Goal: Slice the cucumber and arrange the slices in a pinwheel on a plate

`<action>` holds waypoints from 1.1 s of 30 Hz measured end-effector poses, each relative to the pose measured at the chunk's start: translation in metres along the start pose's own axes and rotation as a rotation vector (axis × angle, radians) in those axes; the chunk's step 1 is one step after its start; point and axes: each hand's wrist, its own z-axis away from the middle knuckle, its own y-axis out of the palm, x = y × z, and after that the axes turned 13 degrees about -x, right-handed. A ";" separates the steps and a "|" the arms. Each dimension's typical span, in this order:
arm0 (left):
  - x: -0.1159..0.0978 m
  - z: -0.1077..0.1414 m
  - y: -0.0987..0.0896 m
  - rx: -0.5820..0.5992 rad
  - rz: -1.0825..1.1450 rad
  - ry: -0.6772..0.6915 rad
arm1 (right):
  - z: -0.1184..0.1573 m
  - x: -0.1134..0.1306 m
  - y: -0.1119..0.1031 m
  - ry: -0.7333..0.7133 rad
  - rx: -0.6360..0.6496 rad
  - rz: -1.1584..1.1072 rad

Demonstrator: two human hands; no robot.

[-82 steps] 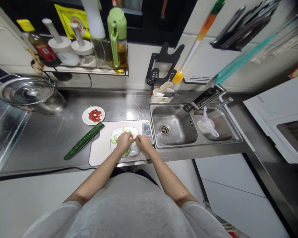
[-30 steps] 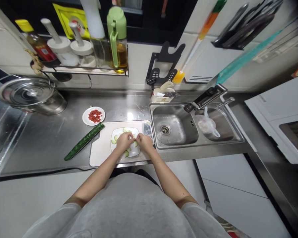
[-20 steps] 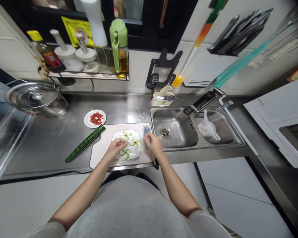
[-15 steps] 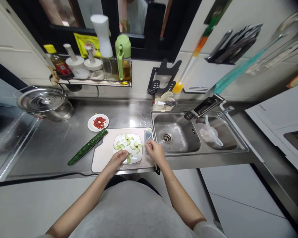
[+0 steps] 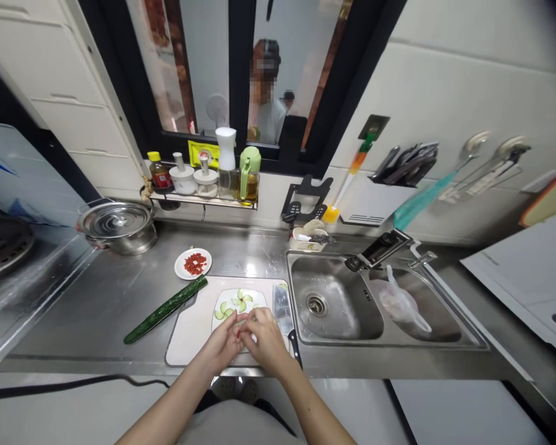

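My left hand (image 5: 223, 343) is turned partly palm-up and cupped over the near part of a white squarish plate (image 5: 217, 329). Small red bits, seemingly goji berries (image 5: 238, 333), show at its fingers. Against them my right hand (image 5: 265, 340) brings its fingertips together in a pinch; what lies between those tips is hidden. Curved green cucumber slices (image 5: 241, 300) form pinwheels on the plate, partly covered by my hands. Under the plate lies a pale cutting board (image 5: 185, 337). A broad kitchen knife (image 5: 282, 307) rests along its right side, black handle toward me.
A white dish of goji berries (image 5: 194, 264) stands behind the board, and a whole cucumber (image 5: 167, 309) lies to the left. A double sink (image 5: 336, 340) adjoins on the right, with a plastic bag (image 5: 401, 303) in it. A lidded steel pot (image 5: 120, 225) stands back left.
My right hand has moved left from beside the knife to meet my left hand over the plate. My left hand has turned more palm-up. The view has tilted upward.
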 end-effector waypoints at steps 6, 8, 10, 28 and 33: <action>-0.001 0.005 0.002 0.082 -0.037 0.023 | 0.002 0.002 0.003 -0.021 0.038 0.036; -0.002 0.008 0.003 0.078 -0.038 0.034 | 0.003 0.004 0.004 -0.020 0.034 0.043; -0.003 0.011 0.004 0.078 -0.042 0.038 | 0.003 0.006 0.005 -0.015 0.021 0.049; -0.006 0.015 -0.016 -0.071 -0.657 0.538 | 0.003 0.003 -0.004 0.058 -0.178 -0.138; -0.007 0.017 -0.018 -0.089 -0.721 0.524 | 0.006 0.005 0.000 0.054 -0.183 -0.179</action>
